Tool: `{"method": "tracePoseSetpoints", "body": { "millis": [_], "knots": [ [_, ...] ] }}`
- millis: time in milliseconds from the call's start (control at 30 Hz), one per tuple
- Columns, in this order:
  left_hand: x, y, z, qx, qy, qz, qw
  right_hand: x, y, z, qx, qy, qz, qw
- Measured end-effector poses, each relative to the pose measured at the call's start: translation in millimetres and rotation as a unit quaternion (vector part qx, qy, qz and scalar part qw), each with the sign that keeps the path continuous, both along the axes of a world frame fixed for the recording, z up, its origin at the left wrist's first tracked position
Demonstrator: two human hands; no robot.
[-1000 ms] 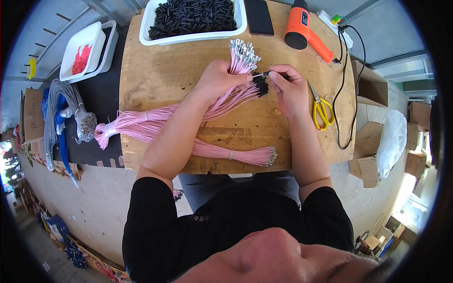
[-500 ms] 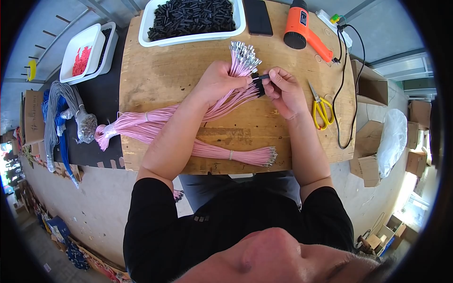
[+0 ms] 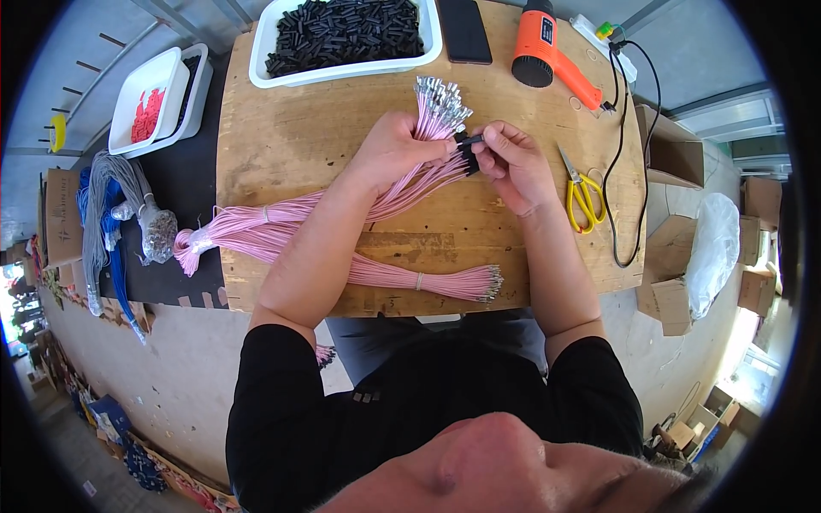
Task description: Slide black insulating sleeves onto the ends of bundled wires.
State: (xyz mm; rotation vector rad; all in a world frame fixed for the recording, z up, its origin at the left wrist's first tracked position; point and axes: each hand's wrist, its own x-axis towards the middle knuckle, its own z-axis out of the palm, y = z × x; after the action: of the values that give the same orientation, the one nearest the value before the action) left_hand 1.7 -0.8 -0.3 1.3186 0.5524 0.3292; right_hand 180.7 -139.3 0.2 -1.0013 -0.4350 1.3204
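Observation:
My left hand [image 3: 395, 152] is closed round a bundle of pink wires [image 3: 434, 126] whose silvery metal terminals fan out above the fist. Between the fingertips of my right hand [image 3: 516, 164] is a short black sleeve [image 3: 471, 140], level with the left thumb and over a wire end. Just below it, several wires end in black sleeves [image 3: 469, 161] grouped together. The wires run back left to a tied pink bundle [image 3: 256, 224]. Nearer me lies another tied pink bundle [image 3: 419, 280] with bare metal ends.
A white tray of black sleeves [image 3: 342, 77] stands at the back, beside a phone [image 3: 464, 32]. To the right are an orange heat gun [image 3: 537, 51], a power strip [image 3: 603, 43], its black cable [image 3: 657, 128] and yellow-handled scissors [image 3: 583, 202]. White bins [image 3: 137, 94] and grey wire bundles [image 3: 111, 188] lie left.
Both hands stay almost in place, the right fingers still pinching the black sleeve by the wires. The whole view has shifted very slightly.

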Motion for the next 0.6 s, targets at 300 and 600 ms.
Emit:
{"method": "tracePoseSetpoints", "body": {
  "millis": [300, 600],
  "knots": [
    [-0.5, -1.4, 2.1, 0.024, 0.019, 0.038, 0.999, 7.1, 2.5, 3.6, 0.025, 0.017, -0.109, 0.994],
    [0.5, -2.8, 1.9, 0.032, 0.013, 0.045, 0.998, 10.5, 1.0, 0.2, 0.034, 0.008, -0.122, 0.992]
  ]
}}
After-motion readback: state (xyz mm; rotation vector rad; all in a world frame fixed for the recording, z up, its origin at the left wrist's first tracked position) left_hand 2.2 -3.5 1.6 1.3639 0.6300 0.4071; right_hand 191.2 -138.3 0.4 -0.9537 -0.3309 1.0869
